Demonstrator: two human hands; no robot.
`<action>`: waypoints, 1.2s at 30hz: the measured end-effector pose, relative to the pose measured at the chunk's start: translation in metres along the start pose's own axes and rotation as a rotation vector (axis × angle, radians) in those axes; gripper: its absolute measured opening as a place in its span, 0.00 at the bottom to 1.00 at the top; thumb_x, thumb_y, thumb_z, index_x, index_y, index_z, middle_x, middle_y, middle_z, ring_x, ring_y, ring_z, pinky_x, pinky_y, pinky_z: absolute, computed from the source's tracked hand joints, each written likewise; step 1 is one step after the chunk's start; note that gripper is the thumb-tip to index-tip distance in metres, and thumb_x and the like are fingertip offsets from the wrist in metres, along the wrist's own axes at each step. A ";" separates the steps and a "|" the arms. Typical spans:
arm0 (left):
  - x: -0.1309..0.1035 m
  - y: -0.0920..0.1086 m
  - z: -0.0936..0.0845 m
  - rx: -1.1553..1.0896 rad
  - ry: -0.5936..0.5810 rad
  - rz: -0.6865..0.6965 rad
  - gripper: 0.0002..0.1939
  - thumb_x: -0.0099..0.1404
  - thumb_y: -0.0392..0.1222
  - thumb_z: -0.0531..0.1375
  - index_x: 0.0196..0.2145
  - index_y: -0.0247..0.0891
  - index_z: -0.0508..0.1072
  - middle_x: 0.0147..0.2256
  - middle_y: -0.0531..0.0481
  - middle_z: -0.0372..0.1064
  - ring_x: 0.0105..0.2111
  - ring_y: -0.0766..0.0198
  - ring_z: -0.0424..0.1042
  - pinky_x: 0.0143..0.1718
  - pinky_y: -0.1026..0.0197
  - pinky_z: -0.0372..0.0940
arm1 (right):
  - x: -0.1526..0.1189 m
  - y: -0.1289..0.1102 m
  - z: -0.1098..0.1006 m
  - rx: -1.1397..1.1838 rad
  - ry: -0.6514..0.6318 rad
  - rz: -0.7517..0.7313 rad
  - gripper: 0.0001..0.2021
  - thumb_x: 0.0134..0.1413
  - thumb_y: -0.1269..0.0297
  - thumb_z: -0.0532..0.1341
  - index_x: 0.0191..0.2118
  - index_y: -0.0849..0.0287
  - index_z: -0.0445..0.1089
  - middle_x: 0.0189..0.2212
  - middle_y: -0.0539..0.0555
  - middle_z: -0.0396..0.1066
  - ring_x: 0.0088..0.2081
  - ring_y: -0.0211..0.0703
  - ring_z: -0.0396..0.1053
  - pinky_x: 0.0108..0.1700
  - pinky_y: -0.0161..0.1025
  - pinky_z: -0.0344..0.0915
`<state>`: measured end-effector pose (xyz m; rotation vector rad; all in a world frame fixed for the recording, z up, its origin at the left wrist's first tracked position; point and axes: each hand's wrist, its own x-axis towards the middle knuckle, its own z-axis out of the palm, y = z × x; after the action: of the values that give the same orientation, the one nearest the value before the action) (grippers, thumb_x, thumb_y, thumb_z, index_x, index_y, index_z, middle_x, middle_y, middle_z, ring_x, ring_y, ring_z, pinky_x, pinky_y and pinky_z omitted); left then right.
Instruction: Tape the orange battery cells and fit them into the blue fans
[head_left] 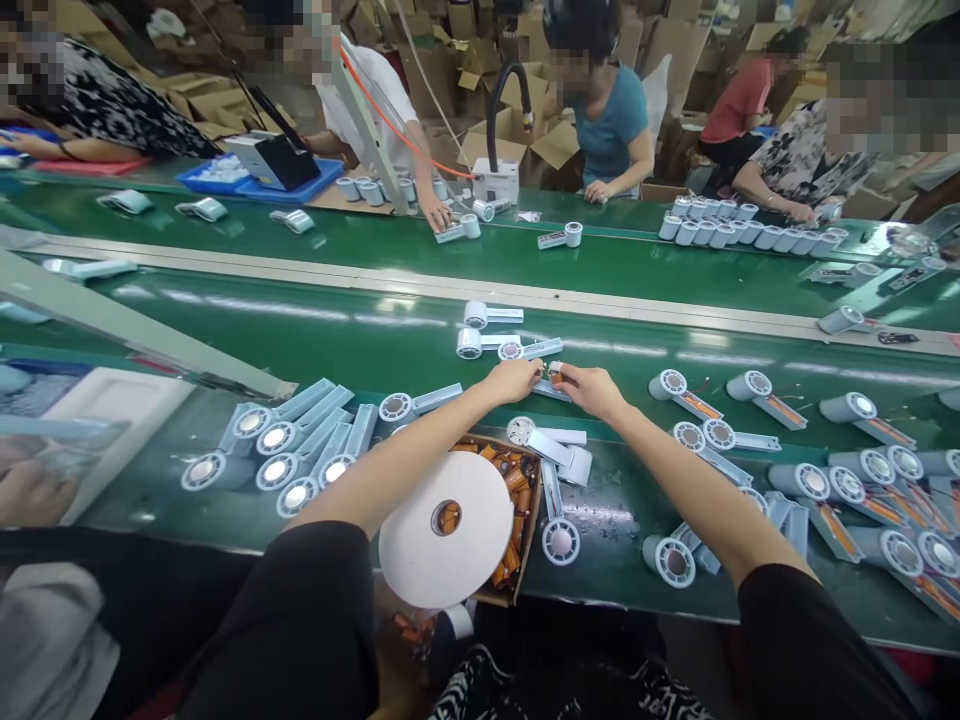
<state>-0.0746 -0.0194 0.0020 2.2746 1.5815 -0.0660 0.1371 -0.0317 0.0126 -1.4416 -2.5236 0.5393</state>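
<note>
While both forearms extend over the green bench (337,335), the two hands meet near its middle, fingertips just beside each other. The grip of the right hand (596,388) is clamped, thumb and fingers, on a small orange and silver part (556,378). The left hand (517,381) has its fingertips drawn in toward that part; whether its grip is closed on anything cannot be told, as the detail is too small. Directly below the hands lies a pale handle (553,391), partly covered by them. Just beyond the left hand, a round-headed housing (511,351) lies flat, with two further housings to its left. Nearer the wearer, a cardboard box (535,535) contains orange cells (519,490), and a white disc (480,500) with a central hole rests over it, covering much of the contents. A group of pale housings (277,438) lies close together left of the left forearm. To the right of the right forearm, more housings (811,481) are noted, several with orange parts in their handles. Across the bench, a co-worker's hand (435,210) touches a white unit (470,226), and a person in a blue top (615,115) rests a hand at the edge.
</note>
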 end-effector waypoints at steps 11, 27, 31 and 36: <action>-0.002 0.020 -0.002 -0.099 0.019 -0.043 0.15 0.75 0.40 0.52 0.55 0.40 0.73 0.50 0.39 0.78 0.48 0.49 0.77 0.49 0.53 0.68 | -0.005 -0.008 0.001 -0.345 -0.253 -0.069 0.18 0.75 0.57 0.54 0.62 0.51 0.72 0.51 0.60 0.80 0.50 0.52 0.78 0.48 0.40 0.67; -0.305 -0.025 0.003 -0.092 0.106 0.247 0.49 0.53 0.52 0.74 0.70 0.49 0.64 0.68 0.43 0.64 0.70 0.40 0.56 0.68 0.42 0.59 | -0.063 -0.068 -0.024 -0.113 0.063 0.015 0.18 0.74 0.58 0.54 0.51 0.61 0.78 0.47 0.62 0.80 0.47 0.52 0.75 0.47 0.41 0.65; -0.339 -0.030 0.022 -0.078 0.209 0.175 0.44 0.54 0.47 0.74 0.67 0.47 0.67 0.67 0.42 0.65 0.69 0.42 0.56 0.67 0.42 0.62 | -0.124 -0.121 -0.019 0.097 -0.194 -0.139 0.16 0.72 0.55 0.57 0.41 0.56 0.79 0.36 0.55 0.81 0.37 0.48 0.76 0.41 0.39 0.64; -0.373 -0.024 0.018 -0.155 0.626 -0.033 0.42 0.55 0.52 0.75 0.63 0.44 0.64 0.60 0.39 0.69 0.68 0.39 0.56 0.67 0.34 0.60 | -0.150 -0.174 0.016 -0.158 -0.410 -0.092 0.19 0.68 0.50 0.61 0.52 0.60 0.73 0.43 0.66 0.81 0.44 0.59 0.79 0.40 0.43 0.67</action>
<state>-0.2314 -0.3524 0.0702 2.2632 1.8235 0.8033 0.0711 -0.2446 0.0704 -1.3729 -2.9948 0.6946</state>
